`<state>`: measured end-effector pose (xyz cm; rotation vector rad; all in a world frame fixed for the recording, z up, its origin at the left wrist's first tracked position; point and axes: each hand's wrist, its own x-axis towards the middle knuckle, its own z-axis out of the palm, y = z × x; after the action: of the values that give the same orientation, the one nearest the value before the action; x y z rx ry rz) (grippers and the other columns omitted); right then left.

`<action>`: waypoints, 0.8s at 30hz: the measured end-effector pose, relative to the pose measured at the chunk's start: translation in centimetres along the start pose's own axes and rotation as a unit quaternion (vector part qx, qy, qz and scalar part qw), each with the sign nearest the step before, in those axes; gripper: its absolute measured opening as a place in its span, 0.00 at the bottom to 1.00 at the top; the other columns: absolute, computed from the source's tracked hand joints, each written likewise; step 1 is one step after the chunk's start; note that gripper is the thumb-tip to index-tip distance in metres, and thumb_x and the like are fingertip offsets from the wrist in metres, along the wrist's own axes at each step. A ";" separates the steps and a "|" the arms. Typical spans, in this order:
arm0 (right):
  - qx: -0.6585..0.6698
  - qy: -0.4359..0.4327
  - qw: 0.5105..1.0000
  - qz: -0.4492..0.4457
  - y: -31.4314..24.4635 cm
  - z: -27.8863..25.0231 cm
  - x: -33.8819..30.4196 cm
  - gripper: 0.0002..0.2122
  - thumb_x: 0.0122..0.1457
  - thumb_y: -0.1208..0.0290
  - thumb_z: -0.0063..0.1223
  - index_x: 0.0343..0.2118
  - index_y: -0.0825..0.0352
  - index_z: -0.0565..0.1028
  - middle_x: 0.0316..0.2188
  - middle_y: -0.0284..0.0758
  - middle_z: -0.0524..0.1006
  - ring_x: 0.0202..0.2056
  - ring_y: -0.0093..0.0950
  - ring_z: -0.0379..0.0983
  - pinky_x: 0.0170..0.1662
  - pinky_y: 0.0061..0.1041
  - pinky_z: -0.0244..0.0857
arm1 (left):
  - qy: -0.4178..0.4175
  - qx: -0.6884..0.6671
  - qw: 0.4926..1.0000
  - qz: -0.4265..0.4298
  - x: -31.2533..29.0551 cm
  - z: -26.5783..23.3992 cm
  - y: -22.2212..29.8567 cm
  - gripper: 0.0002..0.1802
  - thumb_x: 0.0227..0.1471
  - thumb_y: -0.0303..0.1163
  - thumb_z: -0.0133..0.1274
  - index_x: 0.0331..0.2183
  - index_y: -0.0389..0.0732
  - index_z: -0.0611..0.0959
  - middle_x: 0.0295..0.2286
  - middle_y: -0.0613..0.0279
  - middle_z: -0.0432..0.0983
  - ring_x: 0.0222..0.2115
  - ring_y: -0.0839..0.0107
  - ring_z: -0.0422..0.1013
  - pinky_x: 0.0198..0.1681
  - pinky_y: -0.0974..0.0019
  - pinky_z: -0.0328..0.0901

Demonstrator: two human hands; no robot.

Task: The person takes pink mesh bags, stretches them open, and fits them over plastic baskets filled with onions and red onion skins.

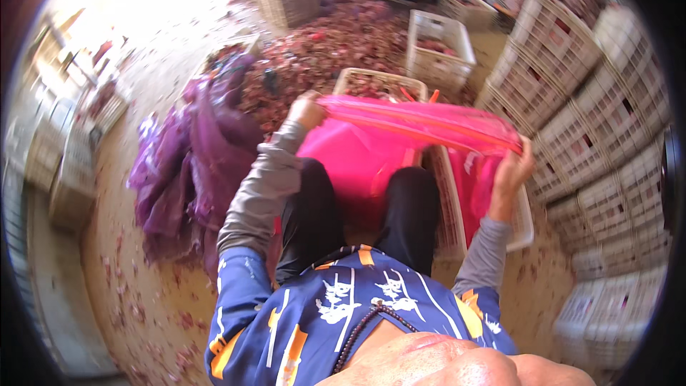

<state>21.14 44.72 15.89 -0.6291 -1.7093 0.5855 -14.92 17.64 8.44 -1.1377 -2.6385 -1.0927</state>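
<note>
Stretching pink bag (361, 144), produce crate (437, 68) beyond

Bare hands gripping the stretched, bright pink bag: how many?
2: the left hand on the left end of the pink bag, the right hand on its right end. None seems hidden.

Seated there, someone's left hand (307, 112) and right hand (516, 166) stretch a pink bag (421, 123) between them. Purple netting (166, 193) droops to the left, pale crates (582, 143) stacked right.
</note>
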 end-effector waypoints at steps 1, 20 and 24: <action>0.015 -0.026 1.000 0.001 1.9 -0.3 -0.4 0.08 0.59 0.73 0.47 0.35 0.72 0.75 0.32 0.41 0.77 0.37 0.33 0.73 0.44 0.30 0.65 | 0.021 -0.157 0.987 -0.026 0.5 -2.1 1.7 0.09 0.50 0.28 0.48 0.34 0.40 0.81 0.28 0.57 0.77 0.29 0.64 0.74 0.31 0.61 0.69; 0.369 -0.185 0.840 0.351 4.0 -4.5 -11.9 0.10 0.58 0.78 0.49 0.41 0.61 0.78 0.26 0.28 0.76 0.23 0.17 0.68 0.26 0.20 0.67 | -0.010 -0.707 0.692 -0.146 -19.2 0.6 0.9 0.11 0.57 0.33 0.51 0.39 0.36 0.79 0.36 0.60 0.76 0.36 0.69 0.74 0.43 0.61 0.71; 0.164 -0.635 0.730 0.195 -1.9 -2.9 -12.5 0.09 0.54 0.71 0.59 0.35 0.70 0.79 0.27 0.32 0.79 0.33 0.19 0.73 0.40 0.19 0.66 | 0.109 -0.756 0.606 -0.224 -16.0 -1.8 0.6 0.15 0.61 0.32 0.45 0.47 0.37 0.76 0.35 0.60 0.77 0.33 0.71 0.72 0.39 0.65 0.67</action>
<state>26.18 35.04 8.95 -0.2767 -2.6097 1.8957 -3.33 7.02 5.03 -0.0716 -1.2385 -3.4195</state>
